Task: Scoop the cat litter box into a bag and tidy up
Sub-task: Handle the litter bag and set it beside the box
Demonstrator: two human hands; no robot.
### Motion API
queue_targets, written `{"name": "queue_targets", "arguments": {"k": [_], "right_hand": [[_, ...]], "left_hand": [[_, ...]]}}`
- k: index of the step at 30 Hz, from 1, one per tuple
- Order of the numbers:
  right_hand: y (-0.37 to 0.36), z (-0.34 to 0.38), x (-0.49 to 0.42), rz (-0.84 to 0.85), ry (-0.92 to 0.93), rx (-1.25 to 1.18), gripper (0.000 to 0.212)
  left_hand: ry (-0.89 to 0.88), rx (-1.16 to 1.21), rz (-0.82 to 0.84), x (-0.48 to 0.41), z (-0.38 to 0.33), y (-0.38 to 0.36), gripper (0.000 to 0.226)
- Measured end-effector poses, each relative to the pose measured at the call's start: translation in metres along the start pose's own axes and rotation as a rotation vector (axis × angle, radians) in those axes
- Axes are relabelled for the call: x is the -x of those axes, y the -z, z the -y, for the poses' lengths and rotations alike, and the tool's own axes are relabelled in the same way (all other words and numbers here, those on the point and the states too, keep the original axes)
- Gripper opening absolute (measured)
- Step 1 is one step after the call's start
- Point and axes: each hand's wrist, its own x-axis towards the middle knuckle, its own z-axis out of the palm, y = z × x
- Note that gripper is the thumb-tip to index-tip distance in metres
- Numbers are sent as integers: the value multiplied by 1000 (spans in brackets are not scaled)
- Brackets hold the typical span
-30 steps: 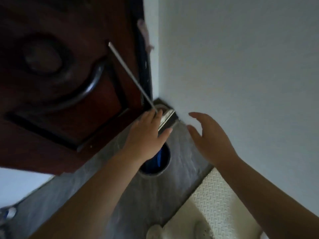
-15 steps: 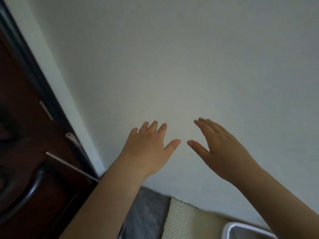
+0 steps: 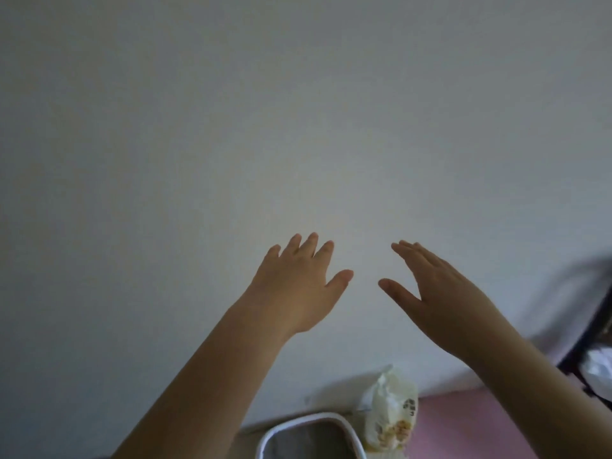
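Our view has swung right since a moment ago: the dark door has gone from the left, and the white-rimmed litter box [image 3: 299, 420] now shows at the near edge, with a crumpled bag [image 3: 390, 414] just right of it. Our left hand [image 3: 298, 286] and right hand [image 3: 440, 294] are spread wide and empty before the wall [image 3: 298, 111].

White-rimmed litter box [image 3: 318, 417] at btm edge (mostly cut off), crumpled pale bag [image 3: 390, 412] just beside it.

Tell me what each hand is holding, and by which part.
Nothing is held. The left hand and right hand are both open and empty, raised before the wall.
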Motion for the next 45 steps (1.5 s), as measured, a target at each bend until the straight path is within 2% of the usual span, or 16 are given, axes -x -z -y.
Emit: {"name": "queue_targets", "arguments": {"k": [4, 9, 16, 23, 29, 35, 41, 45], "right_hand": [[10, -62, 11, 0, -103, 26, 70], [-13, -112, 13, 23, -197, 67, 69], [-73, -185, 15, 50, -273, 66, 73], [-163, -299, 6, 200, -325, -7, 79], [-292, -395, 26, 285, -414, -58, 82], [-477, -463, 75, 260, -506, -115, 82], [-671, -518, 127, 156, -631, -212, 85], [-763, -552, 136, -11, -660, -212, 81]], "left_hand": [[-108, 10, 5, -37, -50, -20, 66], [-202, 0, 4, -80, -77, -69, 67], [-212, 1, 40, -129, -100, -148, 72], [-81, 23, 156, -172, -129, -256, 80], [2, 147, 256, -201, -157, -423, 79], [33, 158, 272, -218, -141, -631, 80], [53, 174, 212, -231, -115, -819, 81], [21, 225, 86, -251, -115, -910, 84]]}}
